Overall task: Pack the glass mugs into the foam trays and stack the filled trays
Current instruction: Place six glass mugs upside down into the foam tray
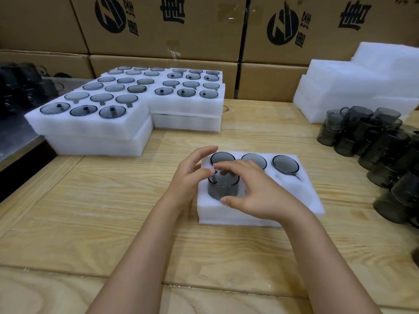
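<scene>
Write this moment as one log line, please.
step: seating mug in foam tray | right hand: grips mug | left hand: touches rim | back row: three mugs seated

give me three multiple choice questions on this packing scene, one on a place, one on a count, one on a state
1. Where do the loose mugs stand?
A) at the right side of the table
B) on a shelf
C) in a crate

2. How many mugs sit sunk in the back row of the near tray?
A) one
B) three
C) six

3. How is the mug under the right hand?
A) flush in its slot
B) standing partly out of its slot
C) lying on its side

Answers:
1 A, they are piled on the wood at the right edge.
2 B, three dark rims show side by side in the foam.
3 B, its wall rises upright above the foam.
</scene>
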Motion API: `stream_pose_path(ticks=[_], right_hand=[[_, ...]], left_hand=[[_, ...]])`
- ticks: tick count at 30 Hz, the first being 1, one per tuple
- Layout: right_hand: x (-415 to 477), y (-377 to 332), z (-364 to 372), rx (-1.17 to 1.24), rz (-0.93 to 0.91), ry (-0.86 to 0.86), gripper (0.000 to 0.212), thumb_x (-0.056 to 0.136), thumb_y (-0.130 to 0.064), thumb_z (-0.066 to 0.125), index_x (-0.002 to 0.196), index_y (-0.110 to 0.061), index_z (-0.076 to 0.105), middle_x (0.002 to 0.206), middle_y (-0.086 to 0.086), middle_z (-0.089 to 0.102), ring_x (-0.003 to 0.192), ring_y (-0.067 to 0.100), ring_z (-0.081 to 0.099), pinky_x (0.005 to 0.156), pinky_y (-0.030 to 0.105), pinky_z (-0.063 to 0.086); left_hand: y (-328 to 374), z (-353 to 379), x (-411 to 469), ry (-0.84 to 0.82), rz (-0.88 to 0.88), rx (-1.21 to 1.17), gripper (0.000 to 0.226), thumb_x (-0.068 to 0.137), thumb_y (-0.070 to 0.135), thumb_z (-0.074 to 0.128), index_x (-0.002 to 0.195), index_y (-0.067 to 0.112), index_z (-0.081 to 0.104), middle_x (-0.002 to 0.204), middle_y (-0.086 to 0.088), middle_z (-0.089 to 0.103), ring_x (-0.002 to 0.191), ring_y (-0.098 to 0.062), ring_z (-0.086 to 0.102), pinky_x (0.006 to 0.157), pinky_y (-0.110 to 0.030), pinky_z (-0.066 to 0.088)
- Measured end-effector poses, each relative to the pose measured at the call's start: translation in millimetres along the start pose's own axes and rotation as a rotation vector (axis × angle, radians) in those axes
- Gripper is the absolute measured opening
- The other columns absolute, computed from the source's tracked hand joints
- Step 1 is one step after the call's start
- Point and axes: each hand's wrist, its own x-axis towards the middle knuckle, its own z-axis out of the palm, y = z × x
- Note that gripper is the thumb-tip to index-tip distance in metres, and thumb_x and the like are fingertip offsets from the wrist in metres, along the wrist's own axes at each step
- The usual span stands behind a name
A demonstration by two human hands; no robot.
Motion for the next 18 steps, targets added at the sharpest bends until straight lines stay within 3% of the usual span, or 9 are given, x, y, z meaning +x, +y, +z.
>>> stream_pose_path(ticks=[2, 4, 6, 8, 10, 12, 16, 18], right_hand=[[0.8, -4.7, 5.0, 0.021, -0.008, 0.071, 0.048, 0.085, -0.046, 0.057, 0.131, -0.032, 0.048, 0.132, -0.018, 0.043, 0.122, 0.01, 0.032, 0.107, 0.033, 0.025], [2.9, -7.8, 11.6, -0.091, -0.003, 0.124, 0.051, 0.094, -0.054, 0.033, 0.137, -0.028, 0.043, 0.143, -0.019, 0.034, 0.13, 0.009, 0.02, 0.108, 0.031, 0.012], [4.6, -7.4, 20.3, -0.283, 0.043, 0.024, 0.068, 0.092, -0.06, 0.002, 0.15, -0.028, 0.017, 0.156, -0.019, 0.007, 0.142, 0.008, -0.007, 0.111, 0.032, -0.007], [4.9, -5.9, 25.0, -0.38, 0.108, -0.061, 0.087, 0.074, -0.07, -0.015, 0.15, -0.03, -0.006, 0.155, -0.02, -0.016, 0.138, 0.008, -0.032, 0.111, 0.039, -0.023], [5.9, -5.9, 26.4, -0.399, 0.127, -0.06, 0.093, 0.068, -0.074, -0.018, 0.149, -0.029, -0.011, 0.154, -0.019, -0.02, 0.134, 0.008, -0.037, 0.107, 0.042, -0.029], [7.6, -6.2, 27.8, -0.402, 0.136, -0.057, 0.094, 0.067, -0.076, -0.016, 0.149, -0.03, -0.011, 0.155, -0.017, -0.02, 0.136, 0.009, -0.035, 0.107, 0.044, -0.028], [7.4, -4.6, 31.1, -0.417, 0.149, -0.054, 0.094, 0.065, -0.076, -0.017, 0.148, -0.032, -0.011, 0.156, -0.012, -0.018, 0.14, 0.014, -0.029, 0.112, 0.047, -0.02], [7.2, -3.4, 31.0, -0.406, 0.134, -0.044, 0.094, 0.067, -0.075, -0.014, 0.149, -0.03, -0.007, 0.157, -0.011, -0.014, 0.142, 0.014, -0.024, 0.114, 0.046, -0.018]], left_hand=[[-0.9, -0.2, -1.2, 0.003, -0.011, 0.002, 0.049, 0.069, 0.01, 0.054, 0.116, 0.024, 0.059, 0.116, 0.013, 0.061, 0.111, 0.0, 0.056, 0.091, -0.023, 0.048], [-2.4, -0.2, -2.2, 0.029, -0.037, 0.016, 0.054, 0.067, 0.011, 0.054, 0.119, 0.028, 0.058, 0.128, 0.009, 0.057, 0.123, -0.008, 0.051, 0.101, -0.03, 0.043], [-2.8, 0.2, -3.7, 0.017, -0.083, 0.048, 0.062, 0.066, 0.013, 0.055, 0.125, 0.031, 0.053, 0.144, 0.004, 0.045, 0.136, -0.015, 0.038, 0.112, -0.041, 0.032], [-2.6, 1.2, -5.4, -0.046, -0.091, 0.123, 0.064, 0.068, 0.016, 0.053, 0.13, 0.032, 0.048, 0.15, 0.011, 0.033, 0.143, -0.006, 0.021, 0.117, -0.032, 0.019], [-1.8, 3.5, -6.4, -0.096, -0.068, 0.141, 0.064, 0.07, 0.016, 0.051, 0.132, 0.034, 0.045, 0.144, 0.024, 0.033, 0.141, 0.007, 0.013, 0.114, -0.022, 0.014], [-1.2, 4.6, -5.9, -0.108, -0.064, 0.117, 0.065, 0.071, 0.016, 0.051, 0.132, 0.037, 0.044, 0.141, 0.028, 0.035, 0.14, 0.011, 0.012, 0.112, -0.019, 0.014], [-5.6, 3.3, -4.6, -0.047, -0.087, 0.078, 0.068, 0.069, 0.018, 0.054, 0.131, 0.042, 0.046, 0.152, 0.015, 0.032, 0.141, 0.006, 0.014, 0.114, -0.025, 0.017], [-8.5, 1.3, -3.7, -0.006, -0.113, 0.045, 0.069, 0.066, 0.017, 0.056, 0.128, 0.048, 0.049, 0.148, 0.021, 0.035, 0.135, 0.013, 0.024, 0.108, -0.017, 0.025]])
